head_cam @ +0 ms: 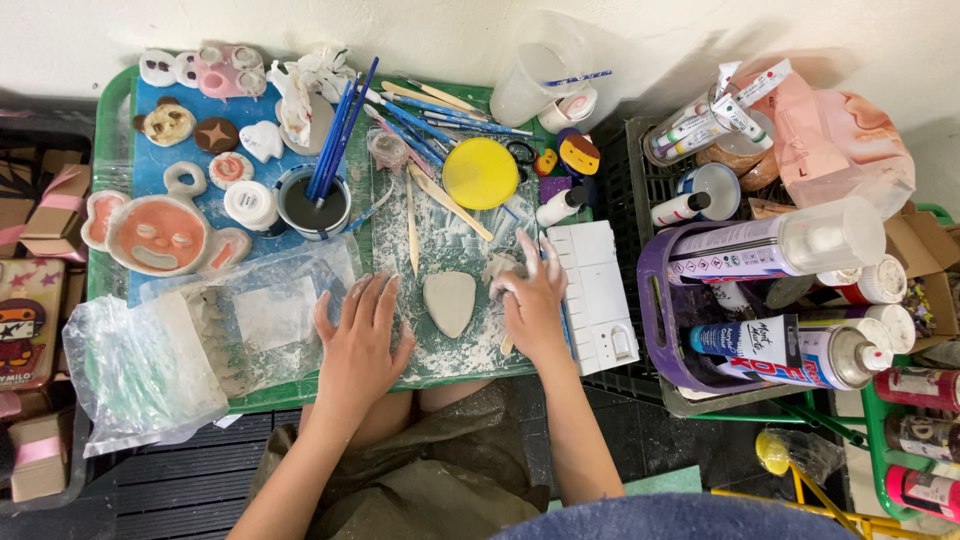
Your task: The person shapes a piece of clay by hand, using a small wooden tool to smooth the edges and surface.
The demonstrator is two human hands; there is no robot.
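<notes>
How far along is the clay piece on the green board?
Done: a flat, rounded grey clay slab is shaped and lies on the dusty green cutting board; finished painted ceramic face pieces sit on the blue mat. In hand: left hand rests flat beside the slab, right hand touches a small grey clay lump. Left: the slab is bare, with no details or paint.

Bare forearms, no sleeves; clay-dusted hands [360, 345]; olive-drab garment over lap.

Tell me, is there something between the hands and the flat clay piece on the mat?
Nothing visible. The clay piece lies bare between the left hand and the right hand, with only dusty mat around it. The wooden tools lie farther back.
</notes>
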